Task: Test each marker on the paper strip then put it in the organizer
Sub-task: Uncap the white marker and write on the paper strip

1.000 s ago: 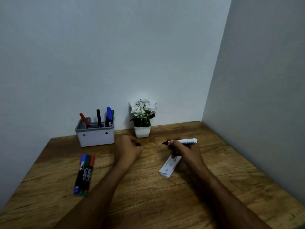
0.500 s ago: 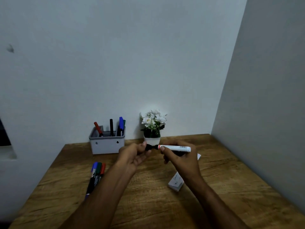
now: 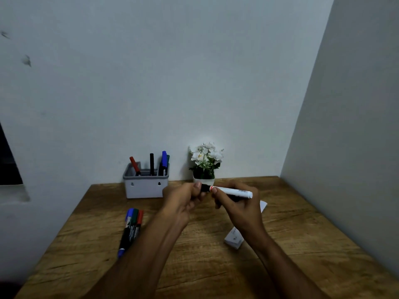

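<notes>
Wooden and grained, the surface (image 3: 205, 266) fits into a corner between two pale walls. Near its left edge three markers (image 3: 131, 228) lie side by side, touching, with blue, green and red caps pointing toward the far edge. Beyond them, at the far edge against the wall, stands a grey organizer (image 3: 145, 186) holding upright markers: a red one leaning left, a black one in the middle, and a blue and a green one together at its right side. Just right of the organizer sits a small white pot of white flowers (image 3: 205, 162), also at the far edge.

Both hands are raised above the middle of the surface. The left hand (image 3: 183, 201) has its fingers (image 3: 197, 186) curled, pinching the black cap end of a white marker (image 3: 232, 191). The right hand (image 3: 235, 209) grips the same marker's barrel, thumb tip against the orange ring beside the cap, with the white barrel sticking out to the right, roughly level. Whether the cap is fully seated cannot be told.

Under the right hand and wrist, toward the right side of the surface, lies the paper strip (image 3: 234, 239), a white folded piece partly hidden, its far end showing beyond the hand.
</notes>
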`<state>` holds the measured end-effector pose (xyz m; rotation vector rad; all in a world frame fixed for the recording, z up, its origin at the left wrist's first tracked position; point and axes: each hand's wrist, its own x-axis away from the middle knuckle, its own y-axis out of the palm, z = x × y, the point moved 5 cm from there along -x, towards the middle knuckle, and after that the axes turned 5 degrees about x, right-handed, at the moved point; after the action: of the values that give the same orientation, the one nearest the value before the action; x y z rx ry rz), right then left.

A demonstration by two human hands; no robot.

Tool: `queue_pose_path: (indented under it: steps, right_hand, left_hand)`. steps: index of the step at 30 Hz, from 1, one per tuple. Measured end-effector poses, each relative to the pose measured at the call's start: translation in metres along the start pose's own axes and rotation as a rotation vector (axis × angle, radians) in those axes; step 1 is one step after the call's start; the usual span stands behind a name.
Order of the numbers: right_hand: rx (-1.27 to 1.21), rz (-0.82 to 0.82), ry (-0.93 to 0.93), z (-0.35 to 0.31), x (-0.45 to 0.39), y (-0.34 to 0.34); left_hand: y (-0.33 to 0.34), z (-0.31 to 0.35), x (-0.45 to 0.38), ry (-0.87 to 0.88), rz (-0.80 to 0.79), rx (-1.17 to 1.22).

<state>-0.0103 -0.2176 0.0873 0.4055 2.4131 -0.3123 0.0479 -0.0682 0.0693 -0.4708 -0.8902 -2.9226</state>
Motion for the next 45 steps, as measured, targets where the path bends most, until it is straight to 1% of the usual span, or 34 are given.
queue_pose_path:
  steps: [4, 6, 9, 11, 14, 16, 18, 22, 27, 30, 33, 38, 42, 45]
  right_hand:
    - [-0.022, 0.017, -0.032, -0.002, -0.006, 0.003]
    - [-0.022, 0.02, -0.035, -0.001, -0.009, 0.007]
    - [-0.067, -0.005, 0.001, 0.006, -0.012, 0.023]
    - [-0.104, -0.035, 0.028, 0.01, -0.012, 0.033]
    - [-0.168, -0.109, 0.078, 0.016, -0.012, 0.048]
    - [-0.163, -0.136, 0.126, 0.023, -0.013, 0.057]
    - [-0.102, -0.157, 0.164, 0.032, -0.014, 0.067]
    - [0.082, -0.25, 0.172, 0.047, -0.015, 0.094]
    - [0.182, -0.301, 0.171, 0.051, -0.017, 0.12]
    - [0.21, -0.355, 0.161, 0.05, -0.019, 0.133]
    - [0.236, -0.402, 0.163, 0.049, -0.02, 0.141]
    - [0.255, -0.409, 0.184, 0.053, -0.023, 0.144]
    - [0.265, -0.409, 0.216, 0.058, -0.021, 0.144]
    - [0.252, -0.416, 0.241, 0.059, -0.018, 0.143]
  left_hand:
    - [0.006, 0.006, 0.002, 0.036, 0.009, 0.016]
    - [0.006, 0.008, 0.001, 0.039, -0.002, 0.064]
    - [0.005, 0.01, 0.001, 0.023, -0.043, 0.172]
    - [-0.001, 0.013, 0.0, 0.051, -0.016, 0.19]
    - [-0.016, 0.029, 0.0, 0.169, 0.04, 0.153]
    - [-0.027, 0.042, -0.002, 0.286, 0.087, 0.107]
    - [-0.038, 0.059, -0.004, 0.42, 0.128, 0.046]
    - [-0.058, 0.092, -0.008, 0.637, 0.179, -0.163]
    - [-0.068, 0.133, -0.013, 0.855, 0.245, -0.35]
    - [-0.068, 0.155, -0.02, 0.943, 0.271, -0.416]
    - [-0.068, 0.169, -0.033, 0.97, 0.28, -0.452]
    - [-0.069, 0.173, -0.054, 0.971, 0.296, -0.533]
    - [-0.073, 0.16, -0.069, 0.909, 0.307, -0.639]
    - [-0.076, 0.15, -0.078, 0.864, 0.293, -0.661]
